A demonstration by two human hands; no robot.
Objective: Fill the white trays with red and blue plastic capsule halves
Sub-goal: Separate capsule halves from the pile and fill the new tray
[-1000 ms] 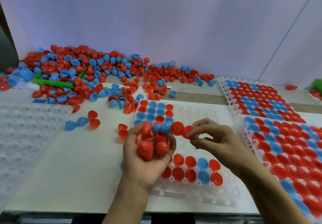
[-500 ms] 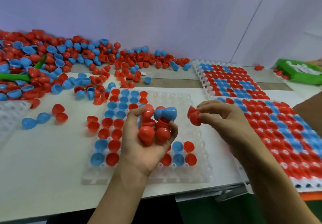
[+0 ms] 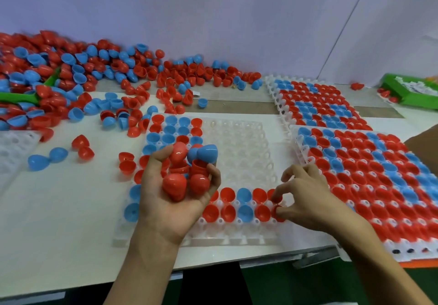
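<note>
No readable text, label, brand, number or sign anywhere. White slips in the green box (image 3: 412,91) at far right too small and blurred to read.

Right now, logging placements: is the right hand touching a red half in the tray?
Touching: the head view shows the right hand pinching a red half at the tray.

Right hand (image 3: 308,198) now down from mid-air to the lower right corner of the half-filled tray (image 3: 239,153), fingertips pressing a red half (image 3: 277,212) into the end pocket, no longer beside the left hand's heap
</note>
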